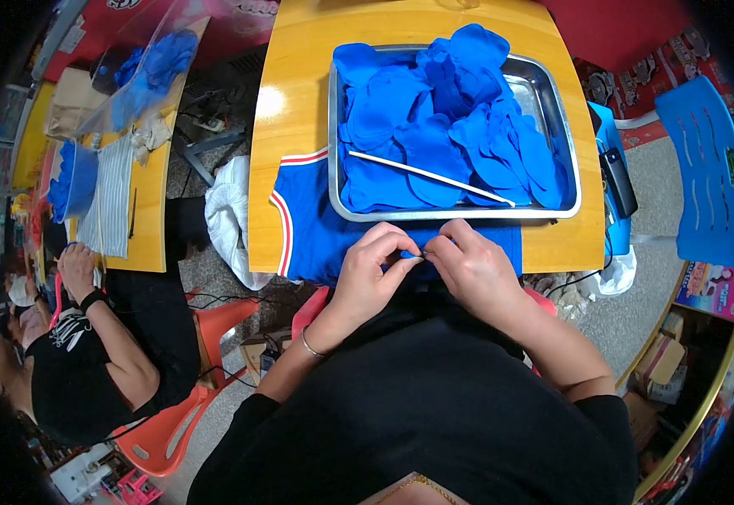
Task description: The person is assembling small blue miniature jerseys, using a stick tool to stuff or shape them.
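Observation:
Close to my body, just below the tray, my left hand (377,268) and my right hand (473,264) meet with fingertips pinched together. Between them is a small blue fabric piece (410,255), mostly hidden by the fingers. Under and behind my hands lies a blue garment (306,220) with red-and-white striped trim, partly beneath the metal tray (572,181). Heaped in that tray are several thin blue cloth pieces (388,101) with rounded edges. A slim white stick (430,176) rests slantwise across them.
The tray stands on a yellow wooden table (295,76). At left a co-worker in black (114,353) sits by another table with a blue tub (81,181) and striped cloth (110,198). A blue chair (703,168) stands at right, an orange chair (169,429) at lower left.

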A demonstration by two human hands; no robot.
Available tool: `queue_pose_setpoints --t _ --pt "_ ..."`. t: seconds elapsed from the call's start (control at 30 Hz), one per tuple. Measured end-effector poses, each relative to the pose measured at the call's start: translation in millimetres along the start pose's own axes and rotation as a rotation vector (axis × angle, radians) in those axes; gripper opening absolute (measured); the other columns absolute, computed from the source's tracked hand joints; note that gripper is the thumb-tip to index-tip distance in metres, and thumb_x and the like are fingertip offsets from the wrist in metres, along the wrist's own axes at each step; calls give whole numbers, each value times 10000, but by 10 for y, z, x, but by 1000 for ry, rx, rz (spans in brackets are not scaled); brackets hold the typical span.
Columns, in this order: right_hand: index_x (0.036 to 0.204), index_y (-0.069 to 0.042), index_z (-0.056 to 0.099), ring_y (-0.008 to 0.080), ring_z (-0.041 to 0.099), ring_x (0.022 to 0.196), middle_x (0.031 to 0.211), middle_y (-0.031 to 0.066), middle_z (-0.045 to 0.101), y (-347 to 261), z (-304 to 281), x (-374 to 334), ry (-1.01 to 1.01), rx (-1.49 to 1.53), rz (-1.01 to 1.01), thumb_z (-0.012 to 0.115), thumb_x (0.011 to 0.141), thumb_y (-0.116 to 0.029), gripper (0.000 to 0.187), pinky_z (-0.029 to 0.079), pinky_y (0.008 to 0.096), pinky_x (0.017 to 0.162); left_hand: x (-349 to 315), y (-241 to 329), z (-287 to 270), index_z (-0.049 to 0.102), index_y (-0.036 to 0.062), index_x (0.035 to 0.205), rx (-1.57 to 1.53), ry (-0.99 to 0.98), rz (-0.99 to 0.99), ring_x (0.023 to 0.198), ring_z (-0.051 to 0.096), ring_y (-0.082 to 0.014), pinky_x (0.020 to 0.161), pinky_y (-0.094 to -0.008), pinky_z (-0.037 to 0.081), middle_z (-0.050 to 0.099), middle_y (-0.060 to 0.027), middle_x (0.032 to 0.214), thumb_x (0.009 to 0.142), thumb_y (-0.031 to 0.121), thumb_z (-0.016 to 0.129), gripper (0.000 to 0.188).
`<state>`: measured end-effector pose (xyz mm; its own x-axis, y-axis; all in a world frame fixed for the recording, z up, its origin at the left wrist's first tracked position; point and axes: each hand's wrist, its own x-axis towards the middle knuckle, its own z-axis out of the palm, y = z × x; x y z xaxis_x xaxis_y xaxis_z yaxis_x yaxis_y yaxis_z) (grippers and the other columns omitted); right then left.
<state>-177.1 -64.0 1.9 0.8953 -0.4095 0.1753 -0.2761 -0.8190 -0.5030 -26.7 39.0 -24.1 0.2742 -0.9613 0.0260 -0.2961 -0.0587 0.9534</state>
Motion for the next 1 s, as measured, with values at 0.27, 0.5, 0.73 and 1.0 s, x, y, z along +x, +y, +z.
queue_pose_setpoints --t 0.27,0.5,0.73,1.0 --pt "890 -34 540 300 592 727 879 119 535 113 -26 17 -84 207 67 638 721 -83 201 484 396 603 -24 15 10 584 -4 823 17 -41 55 820 561 -150 614 -231 464 557 -79 904 744 -20 631 94" --pt "905 -45 596 319 540 922 915 103 567 34 -204 -83 36 239 101 695 650 -32 273 460 384 779 -65 -219 138 559 17 867 -384 14 7 829 567 -112 686 -234 455 590 -65 940 825 11 594 55" --pt "944 -51 607 280 585 856 921 98 591 119 -194 -173 11 279 204 694 699 -25 261 479 347 713 -48 -359 253 553 23 904 -479 -3 22 891 595 -135 727 -230 473 595 -71 961 830 7 591 84" --pt "850 -70 611 257 570 762 816 78 589 118 -36 -74 125 247 -11 686 676 -42 192 468 342 655 -43 -76 22 642 19 841 179 78 174 739 596 -202 608 -276 472 584 -78 864 761 36 661 84"
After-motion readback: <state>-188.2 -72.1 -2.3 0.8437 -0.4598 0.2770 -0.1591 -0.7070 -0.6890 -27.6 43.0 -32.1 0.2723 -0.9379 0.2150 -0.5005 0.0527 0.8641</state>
